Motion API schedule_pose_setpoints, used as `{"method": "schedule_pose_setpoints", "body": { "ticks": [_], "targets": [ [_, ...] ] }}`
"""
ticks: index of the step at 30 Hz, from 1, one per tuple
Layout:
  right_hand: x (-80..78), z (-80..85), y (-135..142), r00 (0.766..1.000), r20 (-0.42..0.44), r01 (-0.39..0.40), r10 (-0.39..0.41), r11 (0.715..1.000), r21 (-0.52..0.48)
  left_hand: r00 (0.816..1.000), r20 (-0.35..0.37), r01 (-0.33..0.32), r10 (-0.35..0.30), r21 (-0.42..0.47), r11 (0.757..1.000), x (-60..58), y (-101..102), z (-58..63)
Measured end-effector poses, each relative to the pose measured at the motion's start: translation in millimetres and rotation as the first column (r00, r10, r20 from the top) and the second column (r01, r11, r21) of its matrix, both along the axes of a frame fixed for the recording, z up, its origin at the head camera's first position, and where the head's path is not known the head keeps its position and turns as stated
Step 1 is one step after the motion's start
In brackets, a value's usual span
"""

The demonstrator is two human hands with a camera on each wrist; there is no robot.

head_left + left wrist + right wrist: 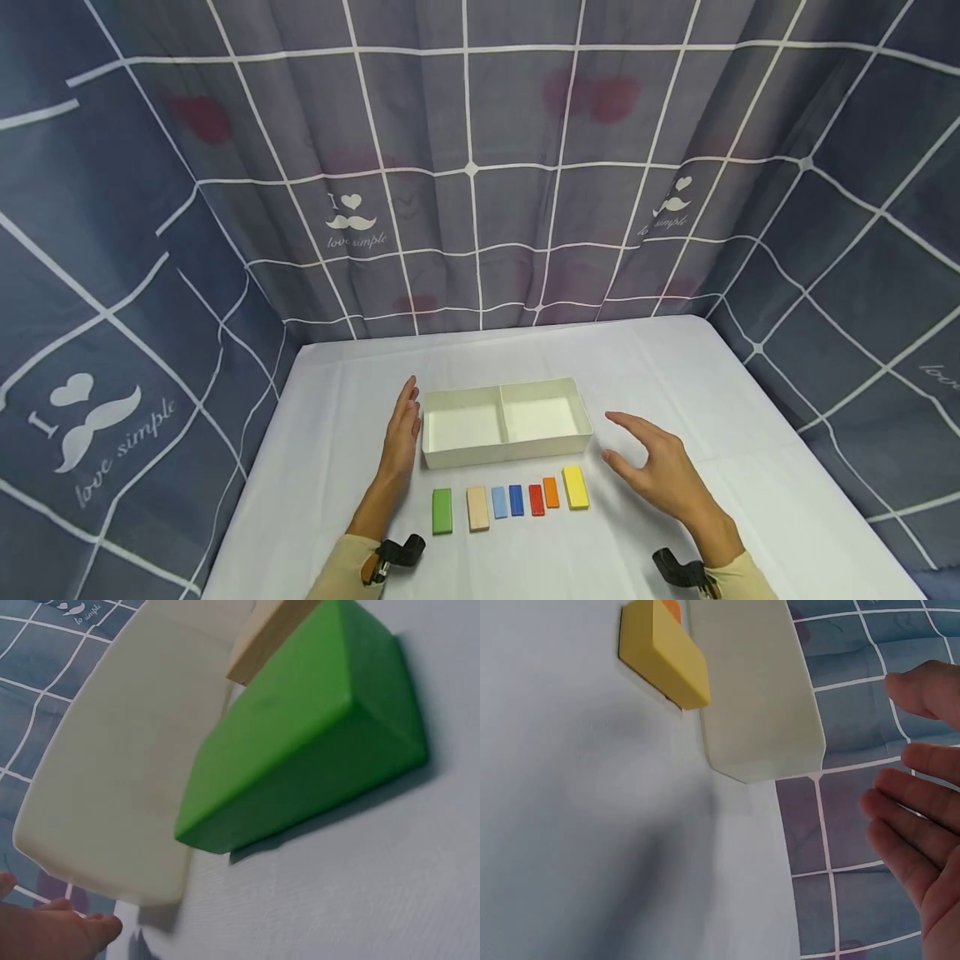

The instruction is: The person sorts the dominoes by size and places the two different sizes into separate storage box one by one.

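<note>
A cream box (510, 452) with two compartments stands on the white table, nothing visible inside it. Beside its left end is my left hand (401, 437), fingers straight; whether it touches the box I cannot tell. My right hand (663, 475) hovers off the box's right end, thumb and fingers spread, holding nothing. In front of the box runs a row of blocks: green block (442, 511), plain wooden block (477, 508), light blue block (499, 502), dark blue block (516, 500), red block (536, 500), orange block (551, 492) and yellow block (576, 487). The green block (300, 742) looms large in the left wrist view.
A white cloth covers the table (645, 367). Dark grid-patterned curtains (420, 208) enclose it at the back and on both sides. Each wrist wears a small black camera, such as the left camera (402, 551), above a beige sleeve.
</note>
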State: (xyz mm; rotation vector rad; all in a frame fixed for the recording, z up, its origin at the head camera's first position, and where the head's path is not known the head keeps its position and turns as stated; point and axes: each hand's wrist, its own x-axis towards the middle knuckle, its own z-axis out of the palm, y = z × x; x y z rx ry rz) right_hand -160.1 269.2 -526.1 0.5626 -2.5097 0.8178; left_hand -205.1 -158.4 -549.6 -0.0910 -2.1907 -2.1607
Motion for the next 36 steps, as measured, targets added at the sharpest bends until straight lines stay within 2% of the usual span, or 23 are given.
{"method": "schedule_pose_setpoints", "body": {
  "ticks": [3,7,13,19,23,36],
  "targets": [
    [4.8,-3.4,-2,1.0,0.005,-0.008,0.008,1.0,-0.009,1.0,0.013,0.019,-0.02,0.079,0.997,0.3,1,-4.8],
    [9.1,-7.6,-4,0.998,0.037,-0.044,0.044,0.999,-0.004,1.0,0.003,0.031,-0.031,0.105,0.994,-1.6,3,-8.5],
    [11.0,-13.4,-8,0.988,0.119,-0.1,0.099,0.995,-0.001,0.998,0.022,0.056,-0.058,0.054,0.997,-1.0,5,-12.4],
    [10.9,-22.9,-11,0.963,0.22,-0.154,0.156,0.988,-0.024,0.996,0.05,0.076,-0.075,-0.02,0.997,0.3,5,-15.7],
    [11.4,-26.9,-13,0.949,0.254,-0.185,0.186,0.982,-0.028,0.993,0.087,0.082,-0.08,-0.029,0.996,1.5,5,-15.7],
    [13.9,-43.6,-19,0.888,0.411,-0.19,0.208,0.978,-0.085,0.987,0.139,0.087,-0.079,-0.055,0.995,0.4,7,-15.1]
  ]
}}
